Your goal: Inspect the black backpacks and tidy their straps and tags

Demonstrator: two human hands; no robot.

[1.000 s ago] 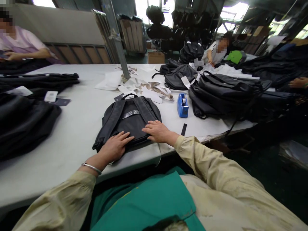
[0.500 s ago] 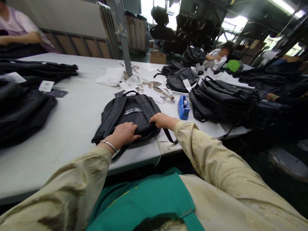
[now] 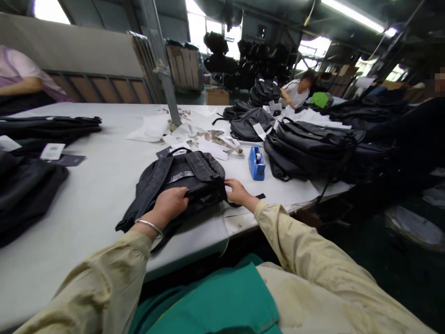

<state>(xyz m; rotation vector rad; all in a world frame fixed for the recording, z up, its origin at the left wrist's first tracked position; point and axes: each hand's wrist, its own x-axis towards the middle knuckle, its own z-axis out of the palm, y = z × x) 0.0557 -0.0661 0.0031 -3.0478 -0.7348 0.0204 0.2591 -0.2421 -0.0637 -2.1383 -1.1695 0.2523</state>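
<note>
A black backpack (image 3: 177, 178) lies on the white-covered table with its shoulder straps facing up and its top handle pointing away from me. Clear shiny tape crosses its back panel between the straps. My left hand (image 3: 170, 204), a silver bangle at its wrist, is closed on the backpack's near edge. At the right side of the bag, my right hand (image 3: 237, 191) pinches the black fabric or strap there; which of the two I cannot tell. A loose black strap end (image 3: 260, 196) pokes out beyond my right hand.
A blue tape dispenser (image 3: 256, 163) stands right of the backpack, before a pile of black backpacks (image 3: 309, 148). Paper scraps (image 3: 212, 146) lie behind, near a metal post (image 3: 162, 69). More black bags (image 3: 28, 185) with tags occupy the left. Other people are at the far left and right.
My right hand has moved from the top of the bag's right strap area to its right side edge. My left fingers now curl over the near edge. The camera view has tilted up.
</note>
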